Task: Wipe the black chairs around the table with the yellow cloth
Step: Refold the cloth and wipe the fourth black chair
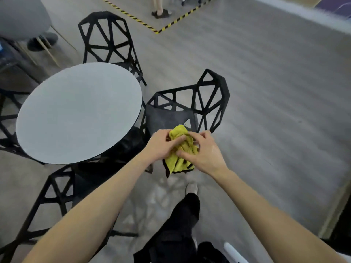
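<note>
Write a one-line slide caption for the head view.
Both hands, left and right, bunch a yellow cloth above a black chair beside the round table.

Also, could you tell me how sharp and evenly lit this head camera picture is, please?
Head view: both hands, left hand and right hand, and the yellow cloth are fairly sharp; the floor at right smears with motion blur; wide-angle distortion bends the edges; soft chair shadows lie near the shoe; no harsh glare on the round table.
</note>
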A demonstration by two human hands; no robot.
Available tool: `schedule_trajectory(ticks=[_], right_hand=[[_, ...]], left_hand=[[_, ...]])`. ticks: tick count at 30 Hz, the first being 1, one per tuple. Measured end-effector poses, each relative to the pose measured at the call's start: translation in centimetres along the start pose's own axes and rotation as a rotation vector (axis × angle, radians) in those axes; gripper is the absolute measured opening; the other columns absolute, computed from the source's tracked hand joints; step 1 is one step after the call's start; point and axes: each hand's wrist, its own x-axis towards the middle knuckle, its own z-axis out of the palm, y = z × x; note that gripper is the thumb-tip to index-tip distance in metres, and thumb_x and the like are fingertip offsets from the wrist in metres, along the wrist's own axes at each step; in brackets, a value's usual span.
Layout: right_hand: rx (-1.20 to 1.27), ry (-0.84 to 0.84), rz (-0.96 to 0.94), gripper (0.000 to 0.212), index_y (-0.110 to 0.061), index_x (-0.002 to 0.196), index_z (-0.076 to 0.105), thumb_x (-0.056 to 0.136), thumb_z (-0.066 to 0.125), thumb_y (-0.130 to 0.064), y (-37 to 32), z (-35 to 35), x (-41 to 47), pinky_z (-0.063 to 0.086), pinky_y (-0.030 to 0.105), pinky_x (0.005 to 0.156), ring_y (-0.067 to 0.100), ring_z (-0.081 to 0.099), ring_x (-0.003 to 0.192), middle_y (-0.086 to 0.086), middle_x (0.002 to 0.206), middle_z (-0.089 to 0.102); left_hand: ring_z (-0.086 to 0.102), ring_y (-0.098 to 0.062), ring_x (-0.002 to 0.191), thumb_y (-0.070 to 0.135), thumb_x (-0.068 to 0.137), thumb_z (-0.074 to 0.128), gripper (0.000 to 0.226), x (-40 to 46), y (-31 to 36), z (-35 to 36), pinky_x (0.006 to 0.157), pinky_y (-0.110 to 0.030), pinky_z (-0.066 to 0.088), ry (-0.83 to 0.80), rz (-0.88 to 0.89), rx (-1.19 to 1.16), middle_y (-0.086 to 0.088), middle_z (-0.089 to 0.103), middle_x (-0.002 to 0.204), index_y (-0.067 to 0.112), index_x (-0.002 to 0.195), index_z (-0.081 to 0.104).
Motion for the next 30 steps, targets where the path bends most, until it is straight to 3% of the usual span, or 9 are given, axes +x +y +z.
schedule_trajectory(ticks=[3, 5, 7, 12, 16, 19, 21, 27, 30], right_hand=[[-0.014, -0.008, -0.042, 0.061, -0.038, 0.139, 0.061, 0.081, 0.079, -0.046, 1.5, -2.7, 7.4, 0.056, 0.038, 0.096, 0.014, 0.064, 0.104, -0.007, 0.114, 0.064], [0.006, 0.004, -0.024, 0.055, -0.039, 0.136, 0.06, 0.084, 0.074, -0.036, 2.7, -4.7, 12.3, 0.059, 0.042, 0.092, 0.013, 0.07, 0.101, -0.01, 0.111, 0.073], [0.053, -0.02, 0.025, 0.059, -0.042, 0.139, 0.055, 0.085, 0.077, -0.034, 3.5, -7.0, 16.5, 0.061, 0.042, 0.093, 0.01, 0.073, 0.101, -0.011, 0.114, 0.074], [0.246, -0.125, 0.041, 0.065, -0.03, 0.13, 0.059, 0.076, 0.094, -0.037, 4.5, -12.6, 27.0, 0.064, 0.043, 0.089, 0.009, 0.077, 0.091, -0.005, 0.097, 0.079], [0.255, -0.226, -0.051, 0.069, -0.032, 0.135, 0.056, 0.079, 0.091, -0.012, 4.6, -14.5, 33.9, 0.062, 0.038, 0.092, 0.003, 0.075, 0.091, -0.004, 0.102, 0.076], [0.108, -0.277, -0.167, 0.089, -0.048, 0.149, 0.041, 0.076, 0.087, -0.026, 4.8, -14.9, 39.4, 0.06, 0.036, 0.084, 0.006, 0.072, 0.087, -0.015, 0.108, 0.07], [0.064, -0.348, -0.276, 0.09, -0.043, 0.157, 0.033, 0.083, 0.079, -0.02, 4.9, -14.9, 42.8, 0.057, 0.029, 0.077, 0.008, 0.069, 0.081, -0.014, 0.105, 0.067], [0.059, -0.498, -0.404, 0.058, -0.023, 0.147, 0.05, 0.093, 0.057, -0.003, 5.0, -16.9, 50.9, 0.056, 0.042, 0.092, 0.017, 0.067, 0.089, -0.01, 0.09, 0.07], [0.056, -0.589, -0.478, 0.033, -0.024, 0.134, 0.057, 0.103, 0.053, -0.015, 4.0, -17.6, 52.4, 0.053, 0.046, 0.09, 0.007, 0.063, 0.086, -0.012, 0.088, 0.066]], left_hand=[[0.067, -0.01, 0.07, 0.043, 0.098, 0.079, 0.024, 6.6, 1.1, 0.4, 0.066, -0.028, 0.055, -0.022, -0.026, -0.259, 0.004, 0.076, 0.083, 0.021, 0.104, 0.074], [0.072, -0.026, 0.087, 0.034, 0.091, 0.089, 0.032, 11.4, 1.9, 0.4, 0.078, -0.042, 0.065, -0.058, -0.026, -0.29, -0.012, 0.075, 0.102, 0.02, 0.111, 0.07], [0.069, -0.026, 0.091, 0.025, 0.084, 0.095, 0.043, 15.7, 2.8, -0.1, 0.087, -0.049, 0.063, -0.06, -0.031, -0.295, -0.017, 0.068, 0.104, 0.02, 0.116, 0.068], [0.071, -0.024, 0.096, 0.03, 0.085, 0.093, 0.041, 23.7, 6.0, -2.2, 0.094, -0.043, 0.061, 0.043, -0.078, -0.312, -0.019, 0.068, 0.114, 0.026, 0.12, 0.07], [0.074, -0.019, 0.097, 0.042, 0.086, 0.074, 0.026, 29.2, 7.6, -3.0, 0.097, -0.049, 0.06, 0.288, -0.09, -0.166, 0.002, 0.076, 0.1, 0.028, 0.108, 0.073], [0.074, -0.014, 0.09, 0.034, 0.087, 0.067, 0.006, 32.4, 8.9, -2.9, 0.088, -0.042, 0.058, 0.466, -0.178, -0.118, 0.008, 0.076, 0.09, 0.03, 0.091, 0.069], [0.072, -0.009, 0.086, 0.023, 0.092, 0.067, 0.009, 33.6, 9.6, -2.6, 0.082, -0.035, 0.054, 0.571, -0.265, -0.056, 0.011, 0.076, 0.088, 0.031, 0.09, 0.067], [0.066, -0.016, 0.101, 0.036, 0.095, 0.049, 0.022, 32.3, 12.1, -1.8, 0.091, -0.041, 0.054, 0.859, -0.603, 0.078, 0.009, 0.07, 0.11, 0.029, 0.11, 0.065], [0.057, -0.018, 0.099, 0.026, 0.103, 0.048, 0.012, 32.0, 13.8, -1.1, 0.086, -0.038, 0.045, 0.989, -0.651, 0.141, 0.006, 0.059, 0.103, 0.024, 0.105, 0.06]])
